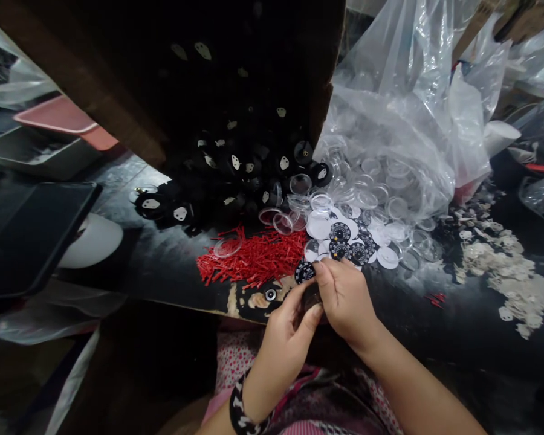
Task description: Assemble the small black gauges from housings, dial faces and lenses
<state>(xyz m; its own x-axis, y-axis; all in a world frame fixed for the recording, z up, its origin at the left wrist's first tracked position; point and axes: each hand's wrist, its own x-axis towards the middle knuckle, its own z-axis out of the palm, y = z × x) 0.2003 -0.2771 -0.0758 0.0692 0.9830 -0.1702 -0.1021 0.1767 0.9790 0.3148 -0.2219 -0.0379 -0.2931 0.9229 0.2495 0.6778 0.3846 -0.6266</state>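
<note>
My left hand (281,332) has its thumb and fingers closed around a dark round case (312,296), partly hidden by the fingers. Pinched in my right hand (347,299), just above that case, is a small black dial disc (304,272) with white markings. Beyond my hands lies a heap of printed dial discs (340,232), some white side up. Left of them is a pile of thin red pointers (258,260). Clear round covers (367,187) spill from a plastic bag behind the discs.
A large dark box (199,109) lies open towards me, with black round cases (150,205) in and before it. Off-white small plates (498,266) are heaped at right. At left are a black tray (36,235), a white roll (95,241) and a pink bin (57,115).
</note>
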